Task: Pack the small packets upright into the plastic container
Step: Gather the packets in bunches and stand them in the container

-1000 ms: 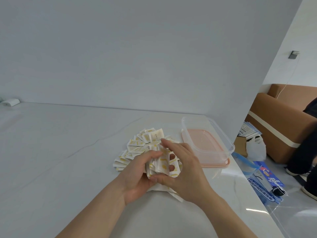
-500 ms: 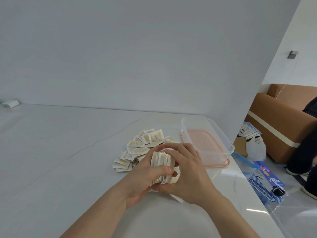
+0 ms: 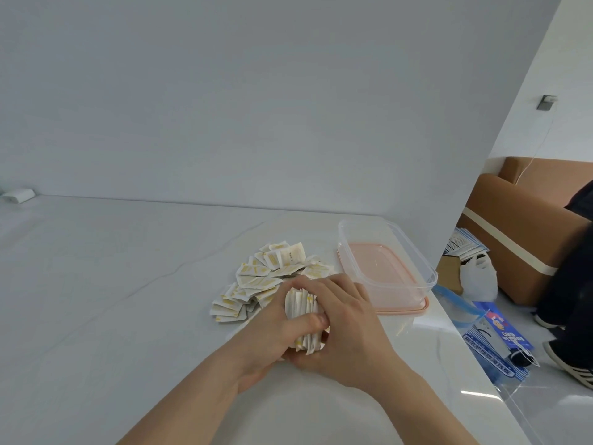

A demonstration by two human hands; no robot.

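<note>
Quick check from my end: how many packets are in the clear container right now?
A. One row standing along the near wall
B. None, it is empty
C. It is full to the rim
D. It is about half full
B: the container shows only its bare see-through floor with the pink lid under it, while the gathered stack of packets is held between both hands on the table.

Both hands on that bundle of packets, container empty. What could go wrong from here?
1. The stack of packets is squeezed between the left hand and right hand with uneven edges; it may fan out or spill on the lift.
2. The plastic container sits near the table edge; a hard push could slide it off.
3. Loose packets lie just beyond the hands and could get swept aside.
</note>
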